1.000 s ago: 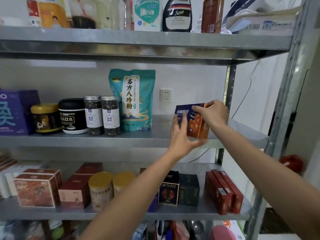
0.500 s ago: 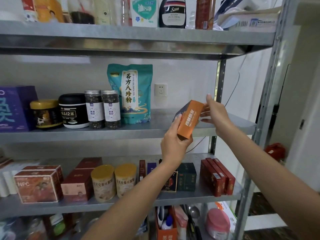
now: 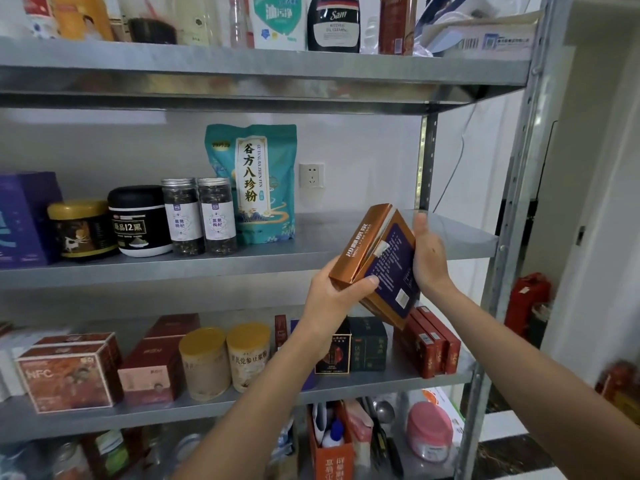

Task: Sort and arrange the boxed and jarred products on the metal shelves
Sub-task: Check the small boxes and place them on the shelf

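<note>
Tipped further over since; with left hand (image 3: 332, 296) gripping and right hand (image 3: 429, 258) flat alongside, level the box (image 3: 388, 261) before shelving

Both forearms (image 3: 249, 393) and the left hand (image 3: 332, 299) are bare (the right hand (image 3: 429, 258) carries one small dark spot).

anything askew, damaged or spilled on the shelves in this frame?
Only the orange and navy box: off the shelves, tilted, its lower corner gripped by the left hand, right hand flat against its side. A pale strip on its edge may be lifted tape; unclear. The clear jars stand upright; no spill visible.
</note>
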`<action>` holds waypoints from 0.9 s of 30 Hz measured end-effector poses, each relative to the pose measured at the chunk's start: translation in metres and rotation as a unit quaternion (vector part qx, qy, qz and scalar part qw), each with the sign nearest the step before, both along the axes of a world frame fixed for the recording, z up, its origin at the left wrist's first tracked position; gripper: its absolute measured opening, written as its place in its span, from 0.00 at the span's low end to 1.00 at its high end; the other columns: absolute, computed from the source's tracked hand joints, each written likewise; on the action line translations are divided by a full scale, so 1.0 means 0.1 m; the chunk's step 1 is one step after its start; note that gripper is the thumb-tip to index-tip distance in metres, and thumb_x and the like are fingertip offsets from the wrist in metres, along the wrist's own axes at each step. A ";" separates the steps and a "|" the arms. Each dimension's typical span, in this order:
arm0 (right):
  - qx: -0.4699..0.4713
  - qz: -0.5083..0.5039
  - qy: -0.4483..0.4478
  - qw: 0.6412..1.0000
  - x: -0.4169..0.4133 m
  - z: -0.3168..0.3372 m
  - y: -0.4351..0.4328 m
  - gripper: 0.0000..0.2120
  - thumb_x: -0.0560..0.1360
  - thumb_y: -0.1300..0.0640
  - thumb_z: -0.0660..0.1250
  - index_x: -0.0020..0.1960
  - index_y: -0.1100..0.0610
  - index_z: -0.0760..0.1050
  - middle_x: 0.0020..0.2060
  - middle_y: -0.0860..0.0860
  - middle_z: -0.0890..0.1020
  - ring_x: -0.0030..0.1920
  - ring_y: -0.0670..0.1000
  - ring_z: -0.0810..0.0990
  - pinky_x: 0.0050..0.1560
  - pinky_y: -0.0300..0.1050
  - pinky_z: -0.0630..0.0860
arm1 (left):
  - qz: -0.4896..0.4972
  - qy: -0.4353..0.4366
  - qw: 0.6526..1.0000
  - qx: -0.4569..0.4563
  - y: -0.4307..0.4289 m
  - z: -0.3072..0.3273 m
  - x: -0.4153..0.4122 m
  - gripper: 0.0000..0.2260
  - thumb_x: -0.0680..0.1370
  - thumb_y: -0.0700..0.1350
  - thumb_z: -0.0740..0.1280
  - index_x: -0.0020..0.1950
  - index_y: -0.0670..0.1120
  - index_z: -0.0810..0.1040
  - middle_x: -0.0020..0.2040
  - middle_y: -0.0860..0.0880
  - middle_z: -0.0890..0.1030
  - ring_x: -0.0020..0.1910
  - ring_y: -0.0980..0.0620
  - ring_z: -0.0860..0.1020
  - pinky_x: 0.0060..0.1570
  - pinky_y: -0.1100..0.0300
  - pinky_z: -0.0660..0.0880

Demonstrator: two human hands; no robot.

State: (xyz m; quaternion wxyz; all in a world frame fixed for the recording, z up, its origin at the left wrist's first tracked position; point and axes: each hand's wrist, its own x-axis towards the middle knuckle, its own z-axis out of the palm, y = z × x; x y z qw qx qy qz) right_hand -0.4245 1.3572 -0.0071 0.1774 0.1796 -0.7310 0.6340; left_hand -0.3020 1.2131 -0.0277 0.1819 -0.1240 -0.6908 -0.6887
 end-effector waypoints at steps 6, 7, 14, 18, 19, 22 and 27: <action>0.038 -0.124 0.000 0.992 0.01 -0.10 0.06 0.31 0.80 0.36 0.45 0.36 0.60 0.69 0.39 0.58 0.82 0.43 0.57 0.83 0.54 0.59 0.77 | 0.048 0.054 0.997 -0.032 -0.05 -0.02 0.08 0.32 0.71 0.57 0.72 0.72 0.63 0.61 0.66 0.53 0.75 0.62 0.55 0.77 0.58 0.56 0.78; 0.052 -0.149 0.004 0.988 0.02 -0.11 0.07 0.31 0.81 0.37 0.44 0.34 0.59 0.68 0.37 0.58 0.82 0.42 0.58 0.82 0.52 0.57 0.77 | 0.054 0.057 0.996 -0.044 -0.04 -0.02 0.08 0.32 0.72 0.57 0.72 0.72 0.63 0.61 0.67 0.52 0.74 0.63 0.53 0.76 0.59 0.53 0.78; 0.137 -0.218 0.035 0.966 0.10 -0.12 0.08 0.34 0.81 0.37 0.42 0.30 0.59 0.66 0.33 0.58 0.80 0.37 0.58 0.80 0.45 0.53 0.75 | 0.073 0.057 0.995 -0.035 0.01 -0.06 0.03 0.32 0.70 0.57 0.67 0.74 0.54 0.66 0.66 0.49 0.76 0.61 0.52 0.77 0.56 0.50 0.80; 0.173 -0.234 0.085 0.953 0.17 -0.15 0.11 0.33 0.80 0.38 0.41 0.28 0.59 0.64 0.29 0.56 0.78 0.33 0.56 0.78 0.39 0.50 0.72 | 0.090 0.062 0.994 -0.022 -0.02 -0.08 -0.02 0.25 0.73 0.57 0.64 0.70 0.54 0.72 0.62 0.48 0.77 0.59 0.51 0.78 0.50 0.57 0.80; 0.182 -0.237 0.097 0.949 0.19 -0.15 0.12 0.33 0.80 0.38 0.41 0.27 0.58 0.63 0.27 0.54 0.76 0.31 0.54 0.76 0.37 0.48 0.70 | 0.100 0.065 0.993 -0.021 -0.03 -0.07 -0.04 0.22 0.74 0.56 0.64 0.68 0.54 0.73 0.61 0.47 0.78 0.58 0.51 0.79 0.48 0.59 0.80; 0.171 -0.230 0.116 0.951 0.22 -0.18 0.17 0.32 0.78 0.36 0.41 0.26 0.56 0.60 0.23 0.48 0.70 0.27 0.48 0.71 0.32 0.43 0.63 | 0.121 0.086 0.988 -0.046 -0.04 -0.05 -0.08 0.17 0.77 0.53 0.63 0.66 0.53 0.75 0.56 0.48 0.80 0.53 0.55 0.80 0.46 0.64 0.79; 0.096 -0.185 0.121 0.971 0.17 -0.24 0.26 0.35 0.78 0.39 0.43 0.28 0.65 0.66 0.24 0.55 0.73 0.27 0.54 0.72 0.34 0.44 0.65 | 0.184 0.153 0.961 -0.138 0.13 -0.11 -0.05 0.24 0.77 0.57 0.58 0.69 0.47 0.74 0.54 0.51 0.79 0.48 0.61 0.78 0.39 0.70 0.76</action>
